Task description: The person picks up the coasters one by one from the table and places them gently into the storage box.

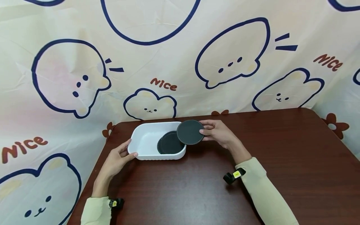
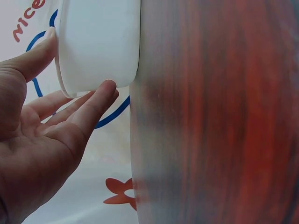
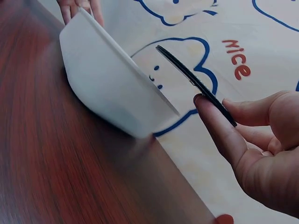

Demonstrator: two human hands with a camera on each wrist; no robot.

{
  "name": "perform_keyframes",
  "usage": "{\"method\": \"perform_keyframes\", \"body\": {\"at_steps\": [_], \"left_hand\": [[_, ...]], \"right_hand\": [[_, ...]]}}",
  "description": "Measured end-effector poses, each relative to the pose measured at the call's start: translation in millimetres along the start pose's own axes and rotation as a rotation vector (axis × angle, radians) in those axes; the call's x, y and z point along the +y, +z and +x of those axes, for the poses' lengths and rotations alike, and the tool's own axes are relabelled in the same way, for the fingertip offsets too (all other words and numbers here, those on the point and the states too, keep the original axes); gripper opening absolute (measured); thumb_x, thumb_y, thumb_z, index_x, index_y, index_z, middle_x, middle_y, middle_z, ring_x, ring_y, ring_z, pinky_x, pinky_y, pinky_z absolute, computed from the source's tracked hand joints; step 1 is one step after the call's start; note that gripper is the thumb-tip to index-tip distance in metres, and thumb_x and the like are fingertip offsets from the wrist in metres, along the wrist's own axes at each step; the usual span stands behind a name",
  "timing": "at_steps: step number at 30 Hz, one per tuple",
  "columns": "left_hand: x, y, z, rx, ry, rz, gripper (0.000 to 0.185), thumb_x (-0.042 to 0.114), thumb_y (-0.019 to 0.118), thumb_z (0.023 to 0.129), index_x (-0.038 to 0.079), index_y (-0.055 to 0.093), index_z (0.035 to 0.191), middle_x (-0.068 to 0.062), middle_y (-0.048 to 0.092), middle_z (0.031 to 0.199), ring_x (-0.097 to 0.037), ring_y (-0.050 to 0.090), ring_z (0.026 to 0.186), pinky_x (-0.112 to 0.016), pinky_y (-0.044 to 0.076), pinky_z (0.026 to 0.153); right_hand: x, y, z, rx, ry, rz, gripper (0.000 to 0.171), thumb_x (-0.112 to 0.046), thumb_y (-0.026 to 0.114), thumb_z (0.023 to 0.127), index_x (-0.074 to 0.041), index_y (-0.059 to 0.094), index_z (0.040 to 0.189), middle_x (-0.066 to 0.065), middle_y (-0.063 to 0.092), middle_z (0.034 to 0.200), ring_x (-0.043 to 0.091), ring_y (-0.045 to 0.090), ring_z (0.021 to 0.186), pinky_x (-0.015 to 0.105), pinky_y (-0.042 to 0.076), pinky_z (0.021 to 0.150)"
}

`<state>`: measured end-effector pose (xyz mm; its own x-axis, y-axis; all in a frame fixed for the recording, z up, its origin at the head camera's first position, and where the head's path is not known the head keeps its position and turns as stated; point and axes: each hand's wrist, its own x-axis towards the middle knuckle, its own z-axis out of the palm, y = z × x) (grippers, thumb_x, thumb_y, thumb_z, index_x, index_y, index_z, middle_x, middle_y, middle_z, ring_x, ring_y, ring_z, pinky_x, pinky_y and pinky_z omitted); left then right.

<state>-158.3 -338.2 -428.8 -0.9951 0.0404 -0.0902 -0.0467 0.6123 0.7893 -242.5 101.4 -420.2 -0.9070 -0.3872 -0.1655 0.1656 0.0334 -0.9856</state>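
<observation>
A white rectangular basin [image 1: 144, 140] with rounded corners stands near the back left of the table. My left hand [image 1: 116, 161] grips its left end, thumb at the near rim and fingers around the outer wall; the left wrist view shows the fingers [image 2: 96, 105] against that end. Inside the basin's right half lies a dark round disc [image 1: 170, 143], partly covered. My right hand [image 1: 220, 132] pinches a second thin black disc [image 1: 190, 132] by its right edge. In the right wrist view this disc [image 3: 187, 74] is held tilted, apart from the basin [image 3: 107, 79].
The dark brown wooden table [image 1: 197, 187] extends to the right and toward me. A cloth [image 1: 180, 78] printed with cartoon figures hangs behind it and along the left. Small black devices are strapped at both wrists.
</observation>
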Motion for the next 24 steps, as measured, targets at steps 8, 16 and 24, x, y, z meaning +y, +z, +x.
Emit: {"method": "perform_keyframes", "body": {"at_steps": [8,16,24], "left_hand": [[0.5,-0.6,-0.6,-0.003,0.0,-0.004,0.084,0.028,0.077,0.102,0.008,0.031,0.17,-0.027,0.04,0.169,-0.043,0.058,0.144,-0.023,0.059,0.099],[-0.8,1.0,0.3,0.005,-0.006,0.014,0.085,0.029,0.078,0.101,0.01,0.031,0.17,-0.025,0.042,0.168,-0.042,0.059,0.143,-0.028,0.059,0.102],[0.2,1.3,0.6,0.006,-0.01,0.011,0.085,0.028,0.078,0.101,0.011,0.031,0.17,-0.025,0.041,0.169,-0.042,0.058,0.144,-0.034,0.059,0.104]], "right_hand": [[-4.6,28.8,10.7,0.003,0.016,0.028,0.051,-0.002,0.067,0.104,-0.005,0.057,0.154,0.025,0.067,0.141,0.015,0.08,0.092,0.032,0.066,0.087],[-9.4,50.1,18.3,-0.021,0.017,0.071,0.051,0.001,0.066,0.104,-0.005,0.057,0.154,0.024,0.067,0.144,0.016,0.079,0.096,0.034,0.066,0.088],[-9.0,69.3,26.3,-0.027,0.025,0.081,0.053,0.0,0.068,0.103,-0.006,0.057,0.155,0.024,0.068,0.142,0.017,0.079,0.094,0.031,0.067,0.083]]}}
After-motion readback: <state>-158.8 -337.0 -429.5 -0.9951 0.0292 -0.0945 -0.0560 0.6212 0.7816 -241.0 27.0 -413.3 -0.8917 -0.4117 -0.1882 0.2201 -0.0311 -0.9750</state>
